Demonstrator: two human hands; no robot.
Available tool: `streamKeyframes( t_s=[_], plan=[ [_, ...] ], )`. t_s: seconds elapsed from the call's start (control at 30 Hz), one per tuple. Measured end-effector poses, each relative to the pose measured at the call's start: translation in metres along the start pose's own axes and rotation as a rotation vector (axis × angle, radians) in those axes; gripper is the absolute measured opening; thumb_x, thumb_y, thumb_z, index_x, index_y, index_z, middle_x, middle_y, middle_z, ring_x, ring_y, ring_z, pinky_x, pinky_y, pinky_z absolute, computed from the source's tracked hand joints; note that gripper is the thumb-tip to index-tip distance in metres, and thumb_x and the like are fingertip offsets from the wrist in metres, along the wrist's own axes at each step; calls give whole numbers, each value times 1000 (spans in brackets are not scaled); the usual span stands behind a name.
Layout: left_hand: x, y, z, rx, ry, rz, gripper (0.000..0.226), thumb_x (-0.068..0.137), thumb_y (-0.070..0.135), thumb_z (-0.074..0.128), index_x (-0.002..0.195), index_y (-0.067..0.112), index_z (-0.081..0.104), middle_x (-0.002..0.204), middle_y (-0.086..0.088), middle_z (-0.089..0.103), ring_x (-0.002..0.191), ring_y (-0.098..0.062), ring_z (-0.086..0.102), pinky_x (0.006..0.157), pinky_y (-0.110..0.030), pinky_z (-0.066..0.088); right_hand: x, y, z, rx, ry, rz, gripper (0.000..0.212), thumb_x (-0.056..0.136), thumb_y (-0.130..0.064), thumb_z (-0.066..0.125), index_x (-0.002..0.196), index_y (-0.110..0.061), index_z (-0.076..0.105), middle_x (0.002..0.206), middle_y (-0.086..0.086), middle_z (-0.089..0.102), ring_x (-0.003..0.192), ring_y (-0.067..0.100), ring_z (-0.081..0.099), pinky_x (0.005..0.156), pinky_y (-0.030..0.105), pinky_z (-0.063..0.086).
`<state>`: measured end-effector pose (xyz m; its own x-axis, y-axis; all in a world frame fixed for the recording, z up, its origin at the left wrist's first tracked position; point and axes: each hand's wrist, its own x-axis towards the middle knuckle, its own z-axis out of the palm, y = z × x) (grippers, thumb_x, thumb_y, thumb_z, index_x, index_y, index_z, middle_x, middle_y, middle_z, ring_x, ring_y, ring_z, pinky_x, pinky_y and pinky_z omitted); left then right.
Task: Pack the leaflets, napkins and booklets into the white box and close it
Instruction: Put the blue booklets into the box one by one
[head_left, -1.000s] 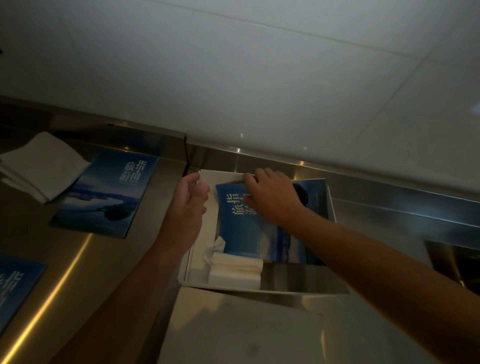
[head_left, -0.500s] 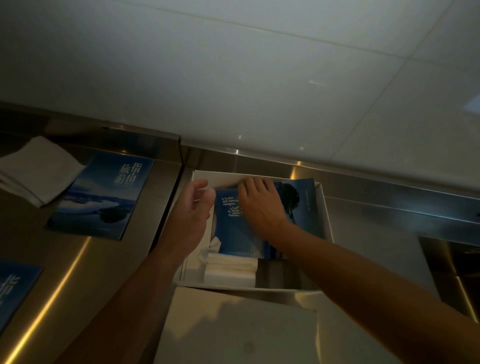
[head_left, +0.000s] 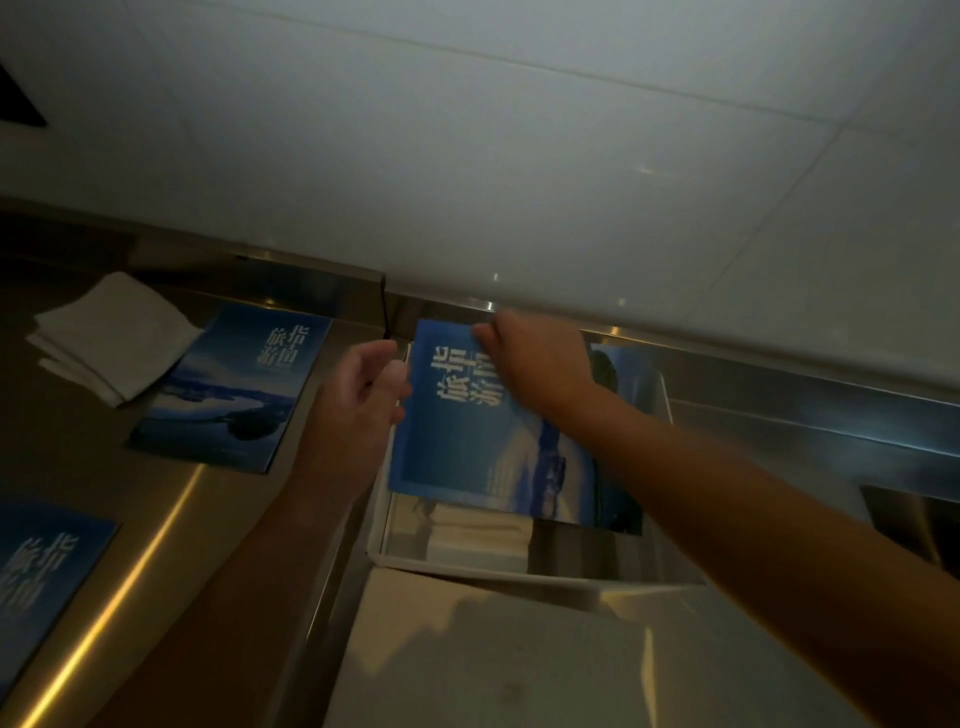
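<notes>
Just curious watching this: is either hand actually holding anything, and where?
The right hand grips the blue booklet by its top edge, over the white box. The left hand holds nothing.

Steel counter (head_left: 171, 525): leaflets (head_left: 234, 384), napkins (head_left: 111, 335), box (head_left: 519, 571)

White characters 旅游指南 on the blue booklet (head_left: 467, 415) and counter booklets (head_left: 234, 384).

Right hand (head_left: 535, 358) presses a blue booklet (head_left: 467, 415) over the white box (head_left: 519, 571), left hand (head_left: 358, 400) open at its nine o'clock.
</notes>
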<state>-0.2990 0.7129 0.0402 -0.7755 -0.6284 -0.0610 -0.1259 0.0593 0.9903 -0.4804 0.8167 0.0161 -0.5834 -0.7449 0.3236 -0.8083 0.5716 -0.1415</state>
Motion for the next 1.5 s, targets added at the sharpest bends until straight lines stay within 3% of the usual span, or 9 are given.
streamKeyframes(
  t_s=[0.13, 0.3, 0.47, 0.57, 0.7, 0.9, 1.13, 1.3, 1.5],
  plan=[
    [-2, 5, 1, 19, 19, 16, 27, 93, 30, 45, 119, 25, 49, 112, 4, 60, 100, -8, 61, 78, -23, 49, -18, -14, 25, -4, -87, -20, 19, 94, -29, 52, 99, -11, 56, 92, 9, 60, 83, 25, 55, 70, 33, 37],
    [-3, 6, -1, 25, 25, 22, 29, 92, 29, 45, 121, 23, 48, 112, 4, 59, 102, -10, 60, 79, -24, 49, -63, -26, 25, -58, -103, -32, 55, 77, -36, 70, 123, -14, 51, 129, 17, 52, 119, 34, 48, 101, 49, 38],
    [-1, 6, 9, 49, -5, 23, 19, 93, 26, 44, 109, 35, 49, 106, 10, 59, 99, -8, 60, 79, -24, 48, -95, -23, 18, 16, -333, -99, 78, 78, -50, 65, 142, -26, 27, 158, 15, 8, 144, 35, 5, 111, 50, 6],
    [-3, 7, 14, 69, -19, 26, 22, 93, 26, 44, 115, 29, 49, 111, 3, 59, 102, -11, 59, 82, -27, 50, -104, -19, 19, 46, -501, -135, 88, 77, -61, 61, 145, -31, 13, 159, 9, -5, 144, 32, -8, 110, 50, 0],
    [-4, 8, 14, 94, -14, 41, 25, 94, 25, 44, 118, 25, 48, 113, 1, 59, 102, -12, 59, 83, -28, 51, -120, -16, 24, -2, -661, -266, 79, 79, -62, 56, 141, -31, 20, 155, 14, 11, 142, 35, 6, 113, 55, 10],
    [-7, 10, 13, 100, -6, 30, 27, 93, 28, 46, 119, 25, 49, 112, 4, 60, 102, -11, 59, 84, -30, 51, -117, -9, 34, 16, -588, -355, 58, 92, -50, 47, 142, -25, 32, 154, 12, 22, 142, 30, 17, 115, 50, 12],
    [-13, 11, 14, 96, -17, 14, 26, 92, 29, 47, 118, 29, 49, 115, 2, 59, 105, -14, 59, 91, -40, 51, -124, 0, 44, 151, -630, -345, 57, 97, -48, 39, 148, -30, 22, 160, 4, 9, 146, 23, 1, 113, 40, -8],
    [-20, 13, 17, 108, -52, 17, 25, 92, 27, 47, 116, 31, 49, 115, 4, 58, 108, -14, 57, 96, -45, 49, -113, 4, 39, 260, -684, -301, 60, 90, -45, 55, 144, -30, 33, 158, 6, 16, 145, 24, 7, 116, 42, 5],
    [-21, 11, 9, 153, -23, 23, 26, 92, 28, 48, 118, 27, 51, 115, 5, 59, 107, -12, 58, 94, -43, 50, -115, 15, 43, 234, -753, -138, 71, 83, -44, 63, 143, -45, 24, 160, -1, 1, 145, 22, -11, 108, 43, -14]
  ],
)
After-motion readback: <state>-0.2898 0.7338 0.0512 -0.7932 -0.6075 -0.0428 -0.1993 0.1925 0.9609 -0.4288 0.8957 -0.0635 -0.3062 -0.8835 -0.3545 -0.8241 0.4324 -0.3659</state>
